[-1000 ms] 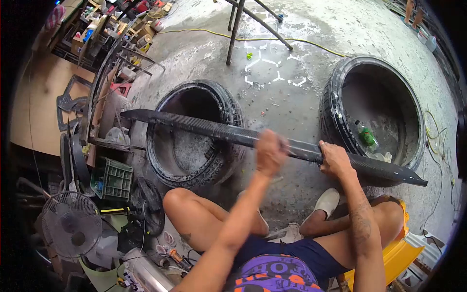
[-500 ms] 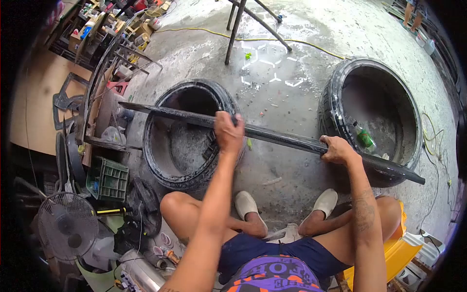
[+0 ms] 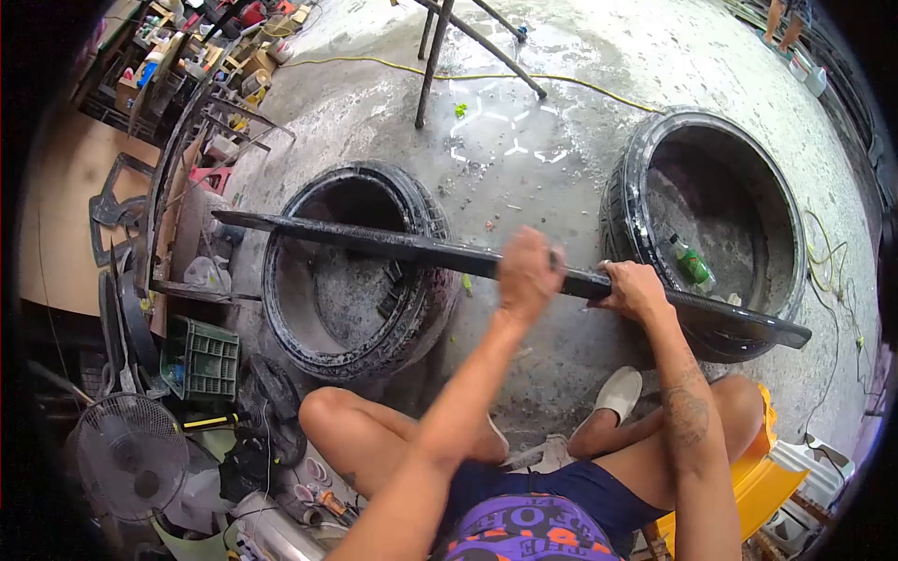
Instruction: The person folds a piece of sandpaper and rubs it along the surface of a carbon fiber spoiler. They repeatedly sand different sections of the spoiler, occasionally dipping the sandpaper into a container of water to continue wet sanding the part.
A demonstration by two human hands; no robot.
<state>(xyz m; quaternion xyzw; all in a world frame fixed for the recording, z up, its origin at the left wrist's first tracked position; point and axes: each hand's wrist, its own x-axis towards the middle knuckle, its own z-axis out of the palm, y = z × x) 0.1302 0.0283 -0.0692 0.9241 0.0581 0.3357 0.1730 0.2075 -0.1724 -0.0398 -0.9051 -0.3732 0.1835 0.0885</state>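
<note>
Clamped around the long black strip (image 3: 374, 241), right hand (image 3: 636, 290) steadies it by the rim of the right tyre (image 3: 625, 192); left hand (image 3: 528, 271) (blurred) wraps its middle. Bridging to the left tyre (image 3: 428, 220) keeps it raised.

Purple shirt (image 3: 528, 535) — navy shorts (image 3: 585, 479), white shoes (image 3: 619, 393)

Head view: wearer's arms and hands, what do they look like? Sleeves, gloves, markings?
No sleeves or gloves: the left hand and right hand are bare, arms uncovered. A dark tattoo marks the right forearm; none shows on the left. No watch visible.
</note>
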